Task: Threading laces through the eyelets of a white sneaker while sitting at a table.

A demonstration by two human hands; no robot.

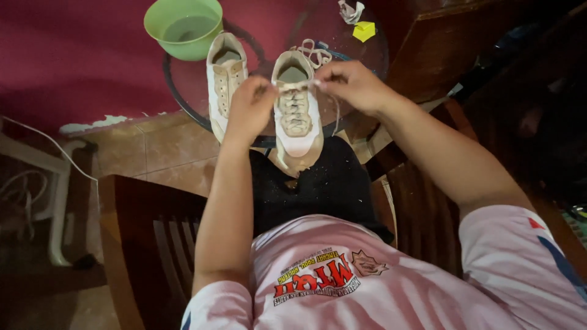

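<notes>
We look down at two white shoes on a small round glass table (183, 91); the laced shoe (296, 113) sits at the middle of the table and hangs a bit over the near edge, toe pointing to 6 o'clock; our left hand (249, 110) is at 9 o'clock from its top and our right hand (351, 82) is at 3 o'clock; both hands are pinched shut on the ends of the white lace (296, 87), which is pulled tight across the top holes; the lace already zigzags down the front of this shoe, so we think the lacing here is almost done and only the top part and the knot are left; the other shoe (225, 79) lies just beside it at 9 o'clock; its front looks bare, so we think it still needs a lace; a loose lace (313, 54) lies curled on the table at 12 o'clock from the laced shoe

A green bowl (183, 27) stands at 11 o'clock, at the far edge of the table, touching the heel of the other shoe; something grey and flat shows inside, maybe dull water; we cannot tell for sure; a small yellow thing (364, 30) and a crumpled white scrap (351, 11) lie at 1 o'clock
</notes>
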